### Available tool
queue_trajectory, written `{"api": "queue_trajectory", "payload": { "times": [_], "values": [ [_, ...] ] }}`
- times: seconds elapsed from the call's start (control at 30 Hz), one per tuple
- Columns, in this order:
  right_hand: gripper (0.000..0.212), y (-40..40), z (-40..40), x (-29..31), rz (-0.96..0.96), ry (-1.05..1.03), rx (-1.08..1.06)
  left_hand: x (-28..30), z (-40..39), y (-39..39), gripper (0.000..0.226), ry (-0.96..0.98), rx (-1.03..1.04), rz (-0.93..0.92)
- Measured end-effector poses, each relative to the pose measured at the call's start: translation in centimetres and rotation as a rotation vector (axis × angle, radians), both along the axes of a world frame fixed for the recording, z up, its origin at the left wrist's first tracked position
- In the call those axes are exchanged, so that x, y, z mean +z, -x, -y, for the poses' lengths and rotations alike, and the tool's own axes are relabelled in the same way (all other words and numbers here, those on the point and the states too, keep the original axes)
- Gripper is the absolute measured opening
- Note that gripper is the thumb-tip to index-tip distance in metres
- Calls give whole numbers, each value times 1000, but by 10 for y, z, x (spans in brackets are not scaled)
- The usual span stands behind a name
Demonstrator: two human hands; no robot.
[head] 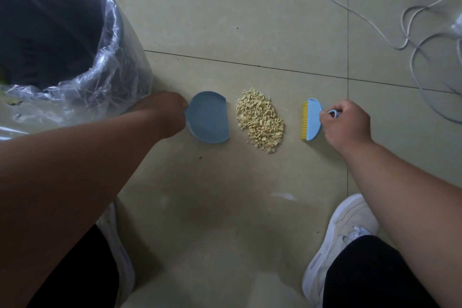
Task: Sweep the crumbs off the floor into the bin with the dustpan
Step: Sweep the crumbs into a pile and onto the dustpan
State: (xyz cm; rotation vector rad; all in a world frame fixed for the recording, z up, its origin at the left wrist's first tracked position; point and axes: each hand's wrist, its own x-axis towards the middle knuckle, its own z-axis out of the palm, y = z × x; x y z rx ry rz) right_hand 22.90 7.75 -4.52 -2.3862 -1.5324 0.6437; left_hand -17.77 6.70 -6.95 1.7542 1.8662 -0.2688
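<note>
The floor is laid with pale beige tiles crossed by dark grout lines, and a white cable loops over it at the upper right. A dark bin, lined with a clear plastic bag that spills over its rim, stands at the upper left. Two white shoes and dark trouser legs show at the bottom edge.

Both bare forearms reach forward and down. The left hand is curled at the near edge of the blue dustpan, its grip closed on the handle, which the fingers hide. The right hand pinches the small looped handle of a blue brush with yellow bristles, fingers folded tight.

The crumbs, pale yellow broken bits, lie in one heap on the floor between the dustpan and the brush, just beside the pan's open flat edge and apart from the bristles. The pan lies flat with nothing in it, near the bin's base.
</note>
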Motion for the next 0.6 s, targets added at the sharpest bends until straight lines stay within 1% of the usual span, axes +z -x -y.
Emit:
{"api": "queue_trajectory", "payload": {
  "times": [0.1,0.23,0.3,0.4,0.53,0.6],
  "values": [
    [15,16,7,-10,-9,18,20,-3,-2,0,17,11,-7,2],
    [27,35,12,-20,-70,112,-50,-4,-8,-1,20,7,-42,-7],
    [29,42,14,-21,-57,129,-18,-3,-11,-3,19,3,-58,-23],
    [30,51,9,-19,-43,103,19,-4,-14,-5,16,6,-48,-26],
    [31,66,-3,-14,-60,79,63,-7,-17,-4,23,35,-38,-2],
    [31,74,-8,-13,-72,88,72,-6,-19,-5,31,30,-55,-4]
  ]
}}
